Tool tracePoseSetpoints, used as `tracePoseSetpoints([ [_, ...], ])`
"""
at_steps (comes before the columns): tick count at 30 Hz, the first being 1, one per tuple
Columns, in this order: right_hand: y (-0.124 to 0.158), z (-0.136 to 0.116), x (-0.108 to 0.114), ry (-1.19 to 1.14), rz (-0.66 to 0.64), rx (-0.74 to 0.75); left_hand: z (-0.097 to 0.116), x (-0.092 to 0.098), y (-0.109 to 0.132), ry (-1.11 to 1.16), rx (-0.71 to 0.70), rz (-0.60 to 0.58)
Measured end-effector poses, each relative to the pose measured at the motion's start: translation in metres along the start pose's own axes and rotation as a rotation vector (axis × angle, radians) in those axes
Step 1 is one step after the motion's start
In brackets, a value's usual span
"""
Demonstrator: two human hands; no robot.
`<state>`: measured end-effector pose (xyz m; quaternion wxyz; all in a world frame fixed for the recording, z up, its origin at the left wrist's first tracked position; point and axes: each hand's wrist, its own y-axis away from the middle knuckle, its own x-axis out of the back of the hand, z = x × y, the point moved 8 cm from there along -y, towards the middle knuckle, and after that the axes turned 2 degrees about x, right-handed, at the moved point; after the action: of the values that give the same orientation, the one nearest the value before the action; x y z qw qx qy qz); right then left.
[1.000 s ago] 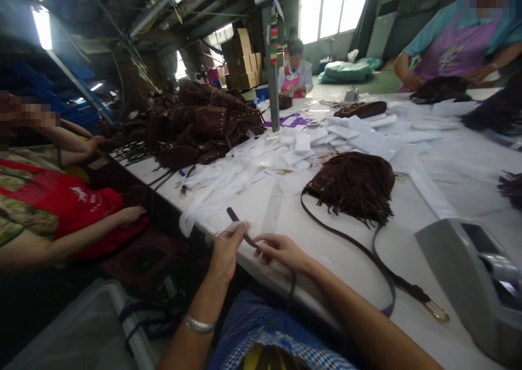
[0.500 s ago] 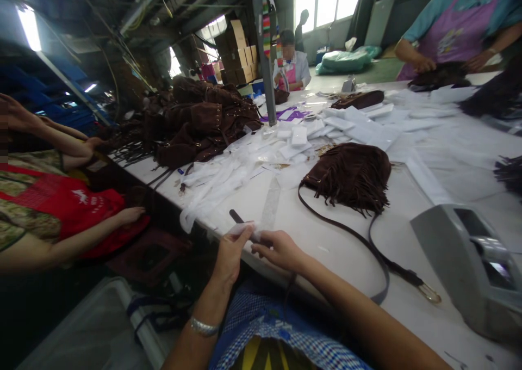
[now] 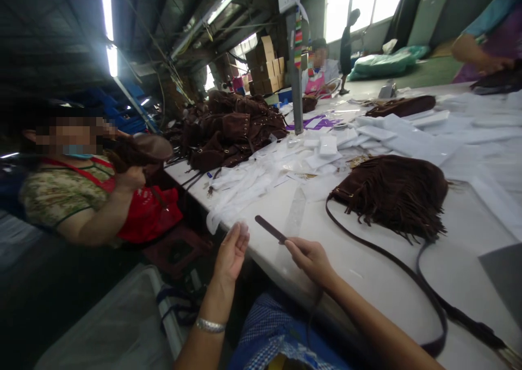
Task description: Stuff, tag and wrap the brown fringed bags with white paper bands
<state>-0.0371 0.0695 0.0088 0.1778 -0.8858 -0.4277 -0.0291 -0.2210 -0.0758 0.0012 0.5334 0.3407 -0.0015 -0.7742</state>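
Observation:
My right hand (image 3: 310, 258) grips a dark brown leather strap (image 3: 269, 228) between thumb and fingers. The strap's flat end points up and left over the table edge; a thin dark length hangs below the hand. To the left, my left hand (image 3: 232, 253) is raised with fingers curled and a small pale, crumpled piece of plastic wrap (image 3: 243, 227) at the fingertips. It is apart from the strap. A brown fringed handbag (image 3: 393, 193) lies on the white table (image 3: 350, 299), its long shoulder strap looping toward the front right.
Brown bags (image 3: 240, 125) are heaped at the back left, beside a metal post (image 3: 297, 76). White wrapping sheets (image 3: 375, 133) cover much of the table. A co-worker in a red apron (image 3: 149, 217) sits at left, near a white-framed bin (image 3: 159, 299).
My hands have separated, and the wrap has come away from the strap, baring its end. My view has swung left; the co-worker at left now handles a brown bag.

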Motion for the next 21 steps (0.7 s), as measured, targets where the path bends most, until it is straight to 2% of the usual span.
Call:
tracePoseSetpoints([
  [3,0.0014,-0.0016,-0.0056,0.034,-0.060,0.043,0.0020,0.0026,-0.0023,0.012,-0.008,0.017],
  [11,0.0002,-0.0006,-0.0091,0.067,-0.111,0.056,-0.0015,0.0006,-0.0055,-0.005,-0.009,0.008],
  [21,-0.0010,-0.0014,-0.0085,0.103,-0.110,0.063,-0.0066,-0.0053,-0.0037,-0.111,-0.050,-0.048],
])
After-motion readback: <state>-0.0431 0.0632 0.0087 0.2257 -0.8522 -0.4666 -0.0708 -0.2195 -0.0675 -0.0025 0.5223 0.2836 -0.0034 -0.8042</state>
